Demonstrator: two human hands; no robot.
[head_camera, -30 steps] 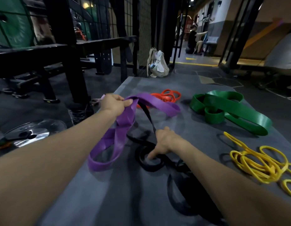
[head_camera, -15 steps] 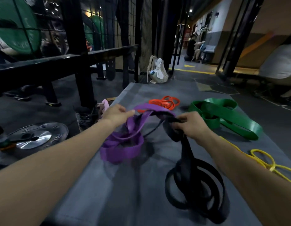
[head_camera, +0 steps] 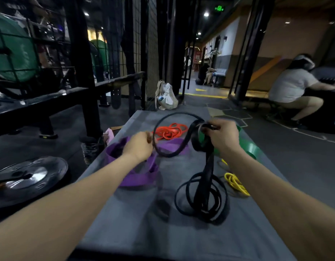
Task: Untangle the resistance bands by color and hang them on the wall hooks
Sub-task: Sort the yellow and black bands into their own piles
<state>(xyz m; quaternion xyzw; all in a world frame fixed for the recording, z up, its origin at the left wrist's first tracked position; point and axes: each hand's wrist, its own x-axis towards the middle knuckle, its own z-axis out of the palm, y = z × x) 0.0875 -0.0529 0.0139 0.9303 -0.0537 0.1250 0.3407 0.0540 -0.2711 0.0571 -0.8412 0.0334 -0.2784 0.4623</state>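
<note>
A grey mat (head_camera: 136,219) lies along the dark floor (head_camera: 287,157). Left of the mat stands a black metal rack (head_camera: 82,76), with a weight plate (head_camera: 27,178) on the floor beside it and a green plate (head_camera: 12,51) behind wire mesh. Just beyond the mat's far end a beige bag (head_camera: 165,97) leans against a mesh panel (head_camera: 150,53). Right of the mat a seated person in a white shirt (head_camera: 290,87) faces away. Ceiling spotlights (head_camera: 206,14) and a green exit sign (head_camera: 219,8) glow far beyond the mat.
</note>
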